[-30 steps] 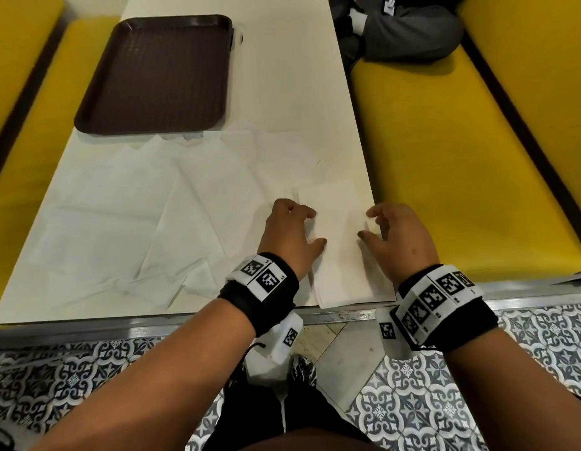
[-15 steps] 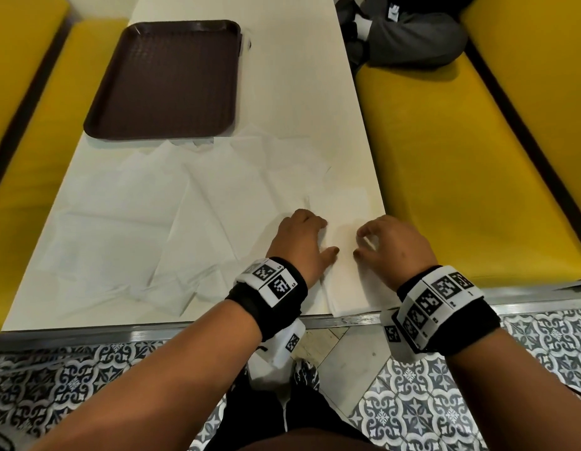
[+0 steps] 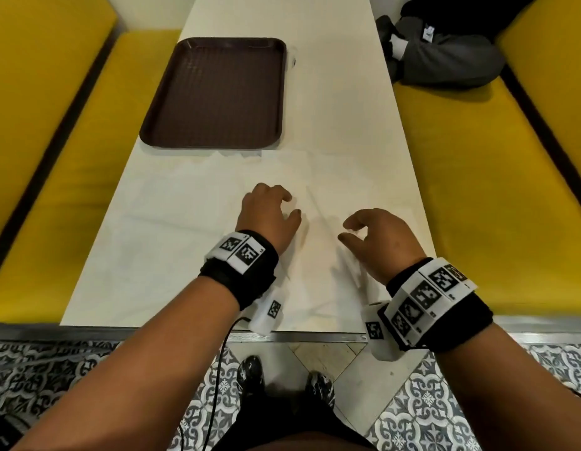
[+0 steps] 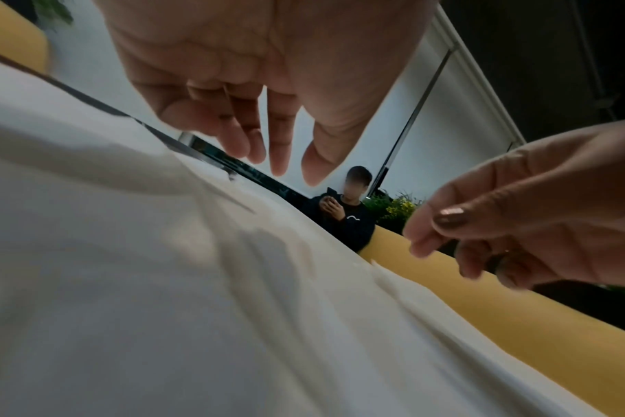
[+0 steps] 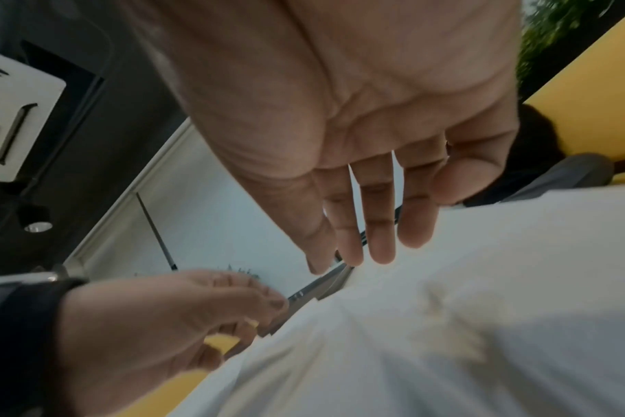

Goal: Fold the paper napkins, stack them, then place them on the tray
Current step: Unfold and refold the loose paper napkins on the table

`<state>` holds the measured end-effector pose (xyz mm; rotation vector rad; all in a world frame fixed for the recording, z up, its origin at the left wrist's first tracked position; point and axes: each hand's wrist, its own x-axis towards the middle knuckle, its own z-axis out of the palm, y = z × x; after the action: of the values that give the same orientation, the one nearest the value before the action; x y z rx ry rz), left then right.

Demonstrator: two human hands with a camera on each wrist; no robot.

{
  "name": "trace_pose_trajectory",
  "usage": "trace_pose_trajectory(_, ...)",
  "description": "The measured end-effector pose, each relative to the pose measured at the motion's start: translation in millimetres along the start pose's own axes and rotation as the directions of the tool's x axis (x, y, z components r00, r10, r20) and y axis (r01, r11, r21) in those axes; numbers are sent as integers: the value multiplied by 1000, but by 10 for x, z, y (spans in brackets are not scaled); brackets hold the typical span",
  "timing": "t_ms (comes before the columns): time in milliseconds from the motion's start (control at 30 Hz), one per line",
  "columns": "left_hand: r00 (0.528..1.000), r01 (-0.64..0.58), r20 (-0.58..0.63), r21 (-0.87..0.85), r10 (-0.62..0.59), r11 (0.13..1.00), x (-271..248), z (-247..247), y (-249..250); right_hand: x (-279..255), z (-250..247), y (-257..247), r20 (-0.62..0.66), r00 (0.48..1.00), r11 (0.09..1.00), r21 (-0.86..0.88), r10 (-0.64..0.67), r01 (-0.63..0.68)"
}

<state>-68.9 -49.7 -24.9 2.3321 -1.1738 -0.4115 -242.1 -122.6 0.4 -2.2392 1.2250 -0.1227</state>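
Several white paper napkins [image 3: 172, 229] lie spread flat over the near half of the white table [image 3: 341, 102]. One napkin [image 3: 318, 265] with a crease lies between my hands. My left hand [image 3: 292, 206] hovers just over it with relaxed fingers and holds nothing; the left wrist view shows those fingers [image 4: 279, 158] pointing down at the paper [image 4: 232, 310]. My right hand [image 3: 344, 232] hangs a little to the right, loosely curved and empty, its fingers [image 5: 378, 242] straight above the napkin [image 5: 482, 282]. The brown tray [image 3: 217, 92] sits empty further back, left of centre.
Yellow bench seats [image 3: 478, 190] run along both sides of the table. A seated person's grey trouser legs [image 3: 445, 56] rest at the far right. The table's metal front edge [image 3: 315, 336] is near my wrists, with patterned floor tiles [image 3: 429, 402] below.
Both hands pressed on the napkin near the front right edge before. Now they are lifted slightly, further apart and further onto the table. The head view has swung to centre the table.
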Motion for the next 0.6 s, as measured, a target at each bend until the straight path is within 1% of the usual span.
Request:
trace_pose_trajectory(133,999,41,4,117,-42,992,177,-104,-77,88,221,-91,66,997,999,-35,32,-30)
trace_pose_trajectory(267,994,47,84,196,-65,979,284,-59,-140,118,341,-140,93,993,996,-54,74,-69)
trace_pose_trajectory(367,990,69,109,191,-91,979,317,2,-191,115,365,-152,86,993,996,-48,82,-78)
trace_pose_trajectory(500,989,94,102,161,-112,982,339,-4,-209,116,401,-146,82,991,995,-18,101,-100)
trace_pose_trajectory(600,990,77,107,116,-90,990,354,-45,-212,110,404,-145,68,991,993,8,114,-114)
